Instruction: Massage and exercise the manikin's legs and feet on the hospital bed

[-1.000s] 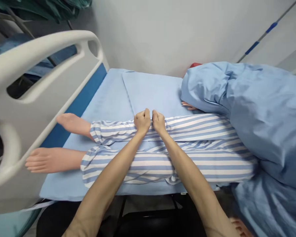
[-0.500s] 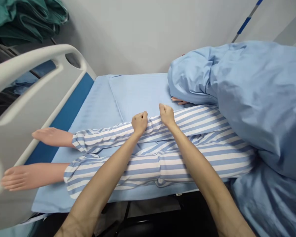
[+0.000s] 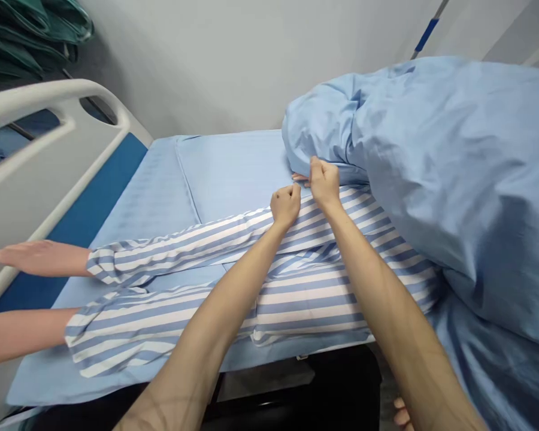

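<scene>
Grey wall far side; folded green linen [image 3: 27, 36] far left, white bed rail [image 3: 36, 173] left, blue-banded pole [image 3: 426, 35] far right. Pale blue sheet [image 3: 233, 167] under manikin [image 3: 40, 257], feet to left, upper body under blue quilt [image 3: 449, 161] on right. Striped pyjama trousers [image 3: 309, 299] mid-bed.

L hand [image 3: 285, 205] clenched on far trouser leg, knuckles up, wrist nearly straight. R hand [image 3: 324, 182] clenched at quilt's near edge, wrist slightly bent; can't tell if grasping quilt or trouser cloth. Manikin's fingers [image 3: 300, 178] just beside it. Both bare forearms reach far from near side.

Risks: manikin's fingers caught in R grip if closed further; hard pull could drag quilt, or let cloth slip from L hand.
</scene>
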`<control>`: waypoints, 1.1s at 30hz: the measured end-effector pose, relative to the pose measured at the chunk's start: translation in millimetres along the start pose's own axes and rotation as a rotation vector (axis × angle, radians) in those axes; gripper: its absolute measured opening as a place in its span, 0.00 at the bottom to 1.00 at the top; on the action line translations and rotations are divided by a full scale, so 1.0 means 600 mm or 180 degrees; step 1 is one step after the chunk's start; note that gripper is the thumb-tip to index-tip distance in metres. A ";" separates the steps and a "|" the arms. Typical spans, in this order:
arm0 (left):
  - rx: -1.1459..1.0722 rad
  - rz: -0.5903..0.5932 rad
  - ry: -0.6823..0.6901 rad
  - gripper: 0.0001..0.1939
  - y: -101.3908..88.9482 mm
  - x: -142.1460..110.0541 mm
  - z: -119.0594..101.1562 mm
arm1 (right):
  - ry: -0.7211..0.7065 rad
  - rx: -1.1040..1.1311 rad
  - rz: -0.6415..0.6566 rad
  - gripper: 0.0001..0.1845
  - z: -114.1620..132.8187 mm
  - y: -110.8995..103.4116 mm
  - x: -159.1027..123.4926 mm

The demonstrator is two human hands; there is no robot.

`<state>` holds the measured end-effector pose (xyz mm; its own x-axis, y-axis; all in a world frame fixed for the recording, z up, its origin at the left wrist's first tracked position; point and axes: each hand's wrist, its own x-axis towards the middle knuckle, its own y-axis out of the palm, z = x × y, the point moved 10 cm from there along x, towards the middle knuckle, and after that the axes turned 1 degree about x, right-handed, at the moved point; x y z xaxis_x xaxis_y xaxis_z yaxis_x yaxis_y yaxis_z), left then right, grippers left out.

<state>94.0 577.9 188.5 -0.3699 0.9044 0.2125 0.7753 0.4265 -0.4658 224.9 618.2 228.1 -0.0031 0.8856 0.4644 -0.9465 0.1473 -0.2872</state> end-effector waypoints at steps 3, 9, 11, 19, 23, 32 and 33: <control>0.0080 0.0179 0.0042 0.23 0.011 -0.003 0.011 | 0.0193 -0.0582 -0.0174 0.29 -0.028 -0.043 -0.002; -0.0276 0.0788 -0.0044 0.24 -0.012 0.005 0.043 | 0.0623 -0.1675 0.0143 0.28 -0.054 -0.037 -0.030; -0.0307 0.0989 -0.0179 0.24 -0.058 -0.002 0.076 | 0.0665 -0.2062 0.0340 0.25 -0.044 -0.027 -0.037; 0.0424 0.0472 -0.0537 0.25 -0.437 -0.145 0.257 | 0.0753 -0.1217 0.0879 0.22 0.059 0.151 -0.199; 0.1487 -0.0160 -0.0564 0.18 -0.540 -0.239 0.304 | 0.0565 -0.0191 0.1511 0.23 0.198 0.337 -0.326; 0.0255 -0.0798 -0.0713 0.18 -0.620 -0.250 0.308 | 0.0145 0.0351 0.1674 0.25 0.393 0.469 -0.479; 0.0048 -0.0905 -0.0784 0.19 -0.619 -0.254 0.307 | 0.0284 0.0294 0.1612 0.25 0.377 0.467 -0.487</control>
<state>-231.7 280.2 171.1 -0.6828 0.7201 0.1231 0.6168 0.6586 -0.4310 -112.2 300.9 201.7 -0.4441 0.8705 0.2120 -0.8580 -0.3451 -0.3803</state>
